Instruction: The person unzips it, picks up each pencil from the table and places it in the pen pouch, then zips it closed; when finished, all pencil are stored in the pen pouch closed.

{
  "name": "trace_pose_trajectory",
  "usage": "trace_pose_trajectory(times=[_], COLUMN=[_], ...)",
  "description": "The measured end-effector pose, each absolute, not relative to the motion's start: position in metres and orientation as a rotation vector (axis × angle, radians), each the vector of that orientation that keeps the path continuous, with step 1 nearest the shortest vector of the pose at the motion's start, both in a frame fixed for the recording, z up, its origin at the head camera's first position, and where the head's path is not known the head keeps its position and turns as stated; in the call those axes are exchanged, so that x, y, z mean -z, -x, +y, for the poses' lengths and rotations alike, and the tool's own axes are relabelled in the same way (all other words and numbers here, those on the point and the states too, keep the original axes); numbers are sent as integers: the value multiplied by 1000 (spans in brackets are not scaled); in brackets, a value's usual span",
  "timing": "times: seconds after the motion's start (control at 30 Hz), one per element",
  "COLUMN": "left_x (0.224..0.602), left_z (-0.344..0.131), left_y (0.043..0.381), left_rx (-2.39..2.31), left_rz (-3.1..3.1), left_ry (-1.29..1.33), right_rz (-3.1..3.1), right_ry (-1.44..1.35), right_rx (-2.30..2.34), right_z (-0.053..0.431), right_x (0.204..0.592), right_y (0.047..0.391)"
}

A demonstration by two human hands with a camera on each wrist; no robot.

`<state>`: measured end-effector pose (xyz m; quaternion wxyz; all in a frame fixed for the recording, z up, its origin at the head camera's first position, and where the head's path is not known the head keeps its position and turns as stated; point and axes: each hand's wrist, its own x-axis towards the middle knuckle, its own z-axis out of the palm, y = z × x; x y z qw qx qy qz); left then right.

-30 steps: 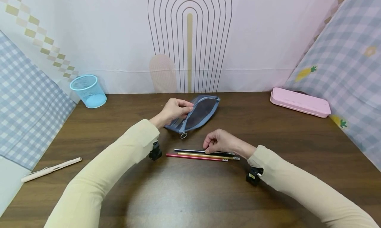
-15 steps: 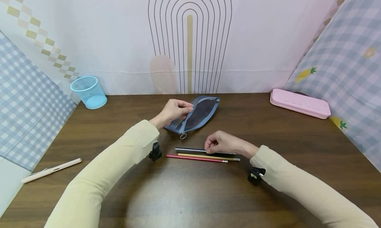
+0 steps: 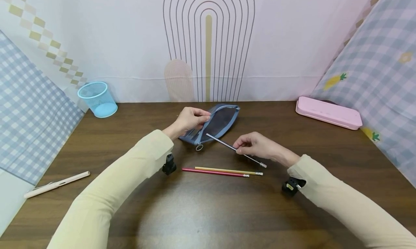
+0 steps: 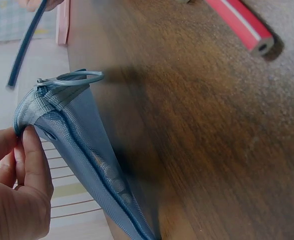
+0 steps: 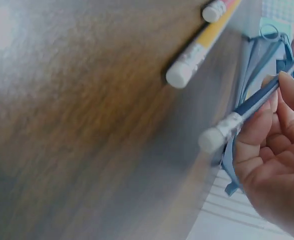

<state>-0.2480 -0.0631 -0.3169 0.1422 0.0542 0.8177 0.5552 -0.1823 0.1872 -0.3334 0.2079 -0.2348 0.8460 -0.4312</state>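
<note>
Head view shows the left hand pinching the edge of the open pouch on the counter. The right hand pinches the dark pencil, tip near the pouch's mouth but apart. Yellow pencil and red pencil lie side by side on the counter.

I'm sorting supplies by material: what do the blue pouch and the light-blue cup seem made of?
Blue pouch: probably matte, sheer synthetic fabric, its weave showing in the left wrist view. Light-blue cup: perhaps painted metal mesh, given its see-through wall, but possibly plastic.
</note>
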Motion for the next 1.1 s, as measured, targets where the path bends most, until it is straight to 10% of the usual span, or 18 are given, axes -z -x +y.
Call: trace_pose_trajectory(times=[0.5, 1.1], left_x=[318, 323], left_z=[-60, -55], left_y=[248, 247], left_rx=[-1616, -1628], left_rz=[2334, 2301], left_ry=[-137, -138], right_rz=[1999, 1756], right_ry=[-115, -373], right_rx=[1706, 2001], right_z=[165, 126], right_x=[343, 343], right_y=[207, 229])
